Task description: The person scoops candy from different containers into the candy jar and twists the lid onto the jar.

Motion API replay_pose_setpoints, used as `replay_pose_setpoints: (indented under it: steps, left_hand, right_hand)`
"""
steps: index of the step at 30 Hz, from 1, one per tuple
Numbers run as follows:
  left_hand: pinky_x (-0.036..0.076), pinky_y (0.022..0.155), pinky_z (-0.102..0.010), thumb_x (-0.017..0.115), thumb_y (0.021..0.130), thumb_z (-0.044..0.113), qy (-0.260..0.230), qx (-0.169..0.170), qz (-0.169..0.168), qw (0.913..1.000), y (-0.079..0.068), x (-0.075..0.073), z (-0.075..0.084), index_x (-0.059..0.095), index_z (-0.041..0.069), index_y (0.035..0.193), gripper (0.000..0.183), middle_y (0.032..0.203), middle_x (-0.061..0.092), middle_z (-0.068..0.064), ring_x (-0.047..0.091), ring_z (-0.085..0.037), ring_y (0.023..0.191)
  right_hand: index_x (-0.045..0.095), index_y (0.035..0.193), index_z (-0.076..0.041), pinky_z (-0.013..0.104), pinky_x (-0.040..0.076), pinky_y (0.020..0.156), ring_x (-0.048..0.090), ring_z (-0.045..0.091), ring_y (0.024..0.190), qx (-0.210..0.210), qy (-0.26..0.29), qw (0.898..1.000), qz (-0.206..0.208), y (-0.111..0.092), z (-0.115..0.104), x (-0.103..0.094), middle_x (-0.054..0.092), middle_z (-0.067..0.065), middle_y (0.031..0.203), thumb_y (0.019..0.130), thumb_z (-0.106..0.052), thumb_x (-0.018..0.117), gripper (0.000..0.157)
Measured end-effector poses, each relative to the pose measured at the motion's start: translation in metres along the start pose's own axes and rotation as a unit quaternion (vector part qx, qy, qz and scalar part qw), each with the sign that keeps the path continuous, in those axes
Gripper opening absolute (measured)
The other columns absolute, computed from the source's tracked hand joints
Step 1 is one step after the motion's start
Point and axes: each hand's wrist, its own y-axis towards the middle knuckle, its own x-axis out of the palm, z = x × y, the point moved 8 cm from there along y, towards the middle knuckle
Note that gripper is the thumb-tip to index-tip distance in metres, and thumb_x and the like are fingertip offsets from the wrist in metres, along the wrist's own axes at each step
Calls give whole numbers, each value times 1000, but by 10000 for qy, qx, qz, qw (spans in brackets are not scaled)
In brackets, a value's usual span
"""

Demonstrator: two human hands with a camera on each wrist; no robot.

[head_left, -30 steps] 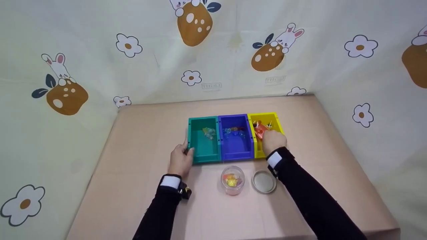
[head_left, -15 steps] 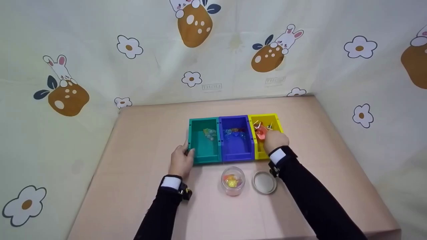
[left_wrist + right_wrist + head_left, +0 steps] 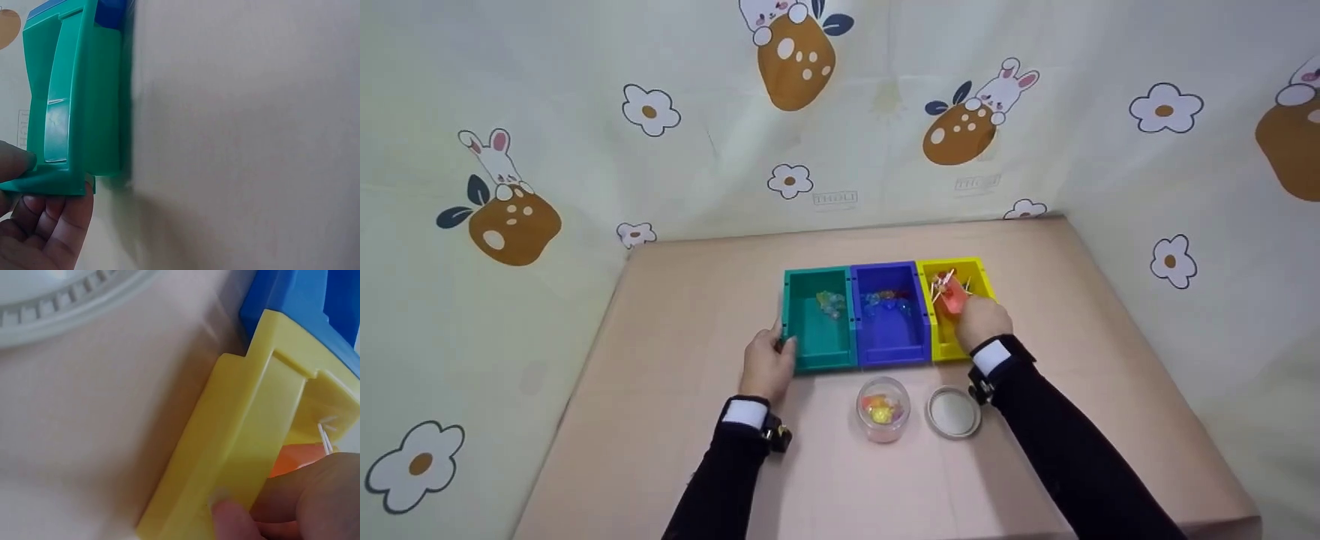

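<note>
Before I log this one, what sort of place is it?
Probably a staged recording booth: a rabbit-print backdrop lines three sides of the table, and two wrist cameras show.

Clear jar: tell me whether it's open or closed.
Open: in the head view, the clear jar's mouth is uncovered and a round lid lies beside it.

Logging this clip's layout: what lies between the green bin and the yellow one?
The blue bin, holding small translucent pieces, lies between the green bin and yellow bin, as the head view shows.
</note>
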Motion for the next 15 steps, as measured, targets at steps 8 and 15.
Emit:
replay_pose_setpoints:
  steps: [8,15]
  left_hand:
    - [46,76,-34,64,110,15,43,-12,-35,10000,0,0,-1,53,-2,158,52,100,64,-15,50,-23,86]
    - [40,70,-31,65,110,14,112,198,-9,9997,-1,0,1,52,-1,159,53,89,55,-10,47,-22,79]
  right_hand:
    - [73,101,10,59,63,85,77,46,95,64,303,9995,10,-7,0,-12,78,29,102,97,-4,63,17]
    - [74,100,7,57,63,79,76,43,91,203,358,9991,33,-13,4,-19,79,28,102,98,-10,68,18]
